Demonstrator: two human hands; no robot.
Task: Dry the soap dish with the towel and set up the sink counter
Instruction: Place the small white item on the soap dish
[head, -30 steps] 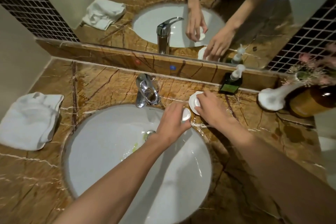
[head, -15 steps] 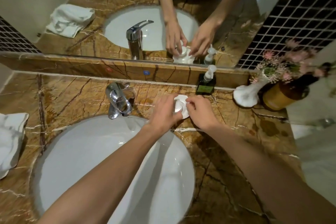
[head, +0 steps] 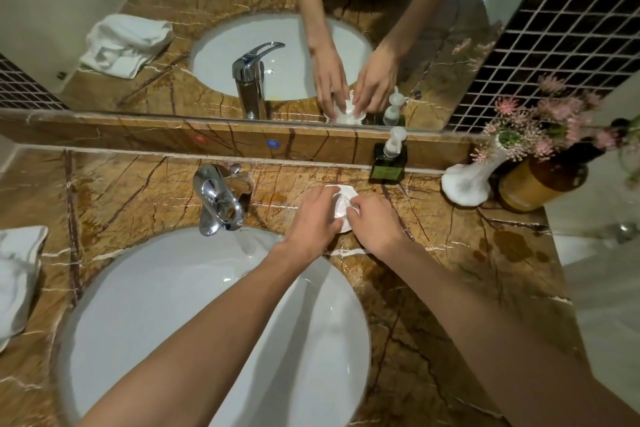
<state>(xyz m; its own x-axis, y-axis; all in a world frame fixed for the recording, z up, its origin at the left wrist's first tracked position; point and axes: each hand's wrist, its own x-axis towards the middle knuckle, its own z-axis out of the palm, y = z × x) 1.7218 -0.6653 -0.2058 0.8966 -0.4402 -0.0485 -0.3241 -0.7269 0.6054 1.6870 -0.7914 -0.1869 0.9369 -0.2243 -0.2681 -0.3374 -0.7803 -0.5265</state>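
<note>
Both hands, left hand [head: 317,218] and right hand [head: 375,222], closed on soap dish [head: 341,199], resting on tabletop [head: 450,253]. Towel [head: 17,281] lies apart, unused. Placement seems almost done.

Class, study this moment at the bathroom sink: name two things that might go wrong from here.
1. Both the left hand and right hand handle the white soap dish near the basin rim; it may slip in.
2. Wet patches on the counter could re-wet it, while the towel lies far left.
</note>
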